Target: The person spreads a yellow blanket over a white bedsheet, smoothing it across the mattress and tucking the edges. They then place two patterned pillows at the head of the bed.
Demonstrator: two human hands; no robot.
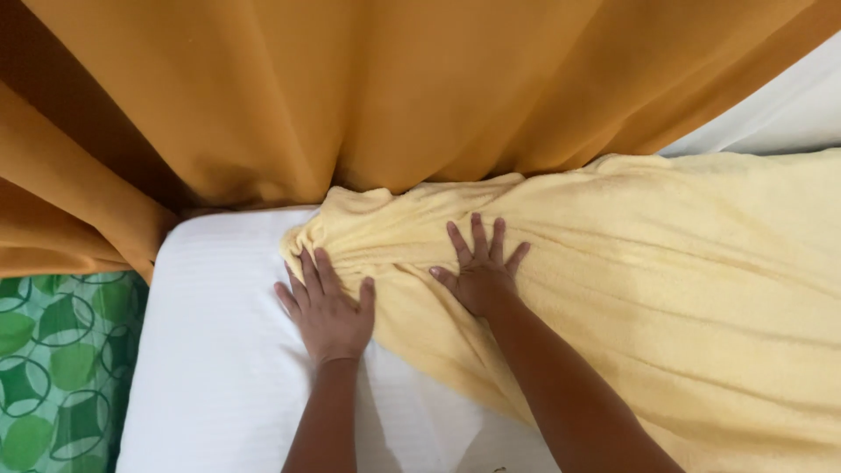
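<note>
Pressing flat, both hands (left (326, 311), right (479, 271)) lay open, grasping nothing, on a yellow blanket (666, 289); it looked soft, light, limp, best gripped at its bunched corner.

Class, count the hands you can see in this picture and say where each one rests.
2. The left hand lies flat at the bunched edge of the yellow blanket, partly on the white sheet. The right hand presses, fingers spread, on the blanket. None appear hidden.
</note>
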